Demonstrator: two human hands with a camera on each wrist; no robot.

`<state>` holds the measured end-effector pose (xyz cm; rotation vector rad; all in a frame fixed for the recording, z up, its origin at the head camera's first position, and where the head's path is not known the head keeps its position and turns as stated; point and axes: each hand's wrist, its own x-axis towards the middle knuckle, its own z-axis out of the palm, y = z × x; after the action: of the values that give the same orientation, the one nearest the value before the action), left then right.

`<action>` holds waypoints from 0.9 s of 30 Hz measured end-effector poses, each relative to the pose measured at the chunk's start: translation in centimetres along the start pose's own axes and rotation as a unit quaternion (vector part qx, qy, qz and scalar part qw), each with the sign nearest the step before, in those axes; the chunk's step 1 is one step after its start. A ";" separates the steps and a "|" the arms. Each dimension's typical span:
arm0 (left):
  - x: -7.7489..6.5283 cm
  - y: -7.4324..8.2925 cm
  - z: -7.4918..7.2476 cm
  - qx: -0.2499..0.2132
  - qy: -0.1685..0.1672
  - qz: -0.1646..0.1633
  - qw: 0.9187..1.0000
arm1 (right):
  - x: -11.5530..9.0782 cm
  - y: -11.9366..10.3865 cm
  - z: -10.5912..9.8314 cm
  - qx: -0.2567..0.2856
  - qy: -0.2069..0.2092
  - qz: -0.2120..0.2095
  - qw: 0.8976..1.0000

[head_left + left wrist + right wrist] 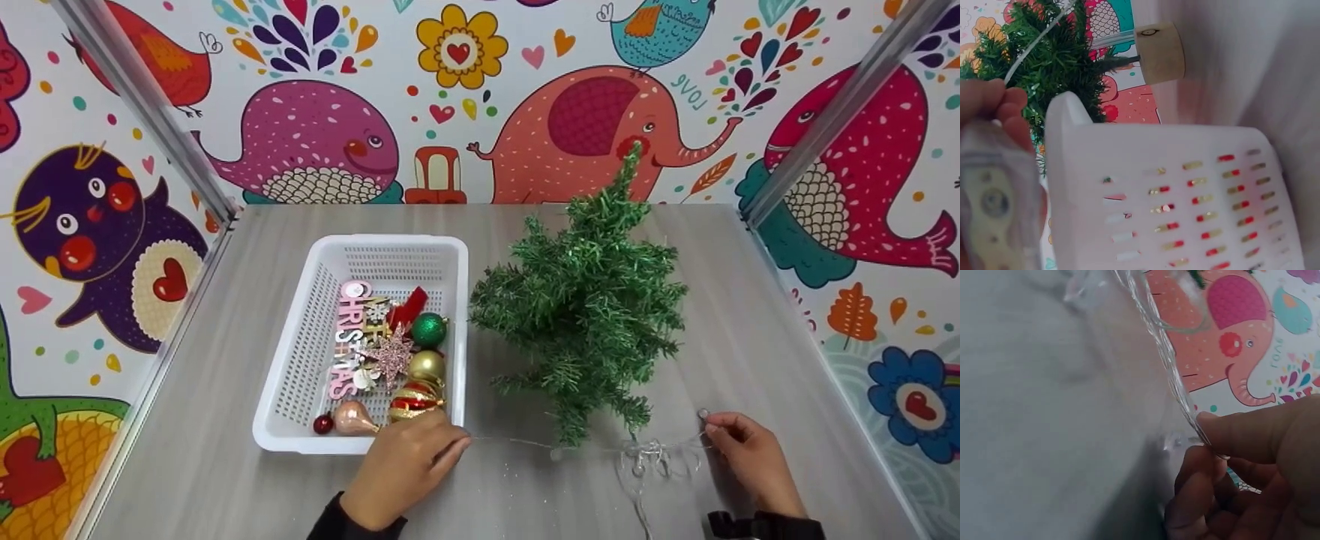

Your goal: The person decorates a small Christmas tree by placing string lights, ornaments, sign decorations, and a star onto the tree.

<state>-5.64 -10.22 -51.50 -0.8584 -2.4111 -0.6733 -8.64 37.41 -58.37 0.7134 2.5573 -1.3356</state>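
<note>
Between my two hands, a clear string of fairy lights (652, 450) stretches in front of a small green artificial Christmas tree (592, 300). My left hand (409, 465) pinches one end of the wire near the basket's front right corner. In the left wrist view, a translucent case (999, 208) with a round screw-like detail shows against that hand. Thumb and forefinger of my right hand (750, 457) pinch the other end, right of the tree. Several twisted strands (1165, 354) run into that grip, with a small clear bulb (1174, 441) beside the fingers. Loose loops gather at mid-wire.
A white plastic basket (289, 345) left of the tree holds baubles, a pink glitter star (390, 356) and a pink Christmas sign (345, 341). The tree's round wooden base (1159, 53) shows in the left wrist view. Patterned walls enclose the grey table (525, 502) behind and at the sides.
</note>
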 end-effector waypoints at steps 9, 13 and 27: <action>0.0 0.3 0.4 0.018 -0.018 0.013 1.000 | -3.9 -2.6 3.1 -0.118 0.143 -0.300 0.936; -0.2 0.7 0.7 0.016 -0.020 0.050 0.998 | -6.3 -3.8 5.6 -0.190 0.065 -0.324 0.924; -1.9 1.7 3.0 -0.012 -0.093 0.097 0.991 | -7.1 -5.0 8.5 -0.278 -0.002 -0.231 0.932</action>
<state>-4.01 -8.10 -54.38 -1.1938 -2.4417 -0.5698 -5.43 25.79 -57.13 0.0006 2.9925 -0.6101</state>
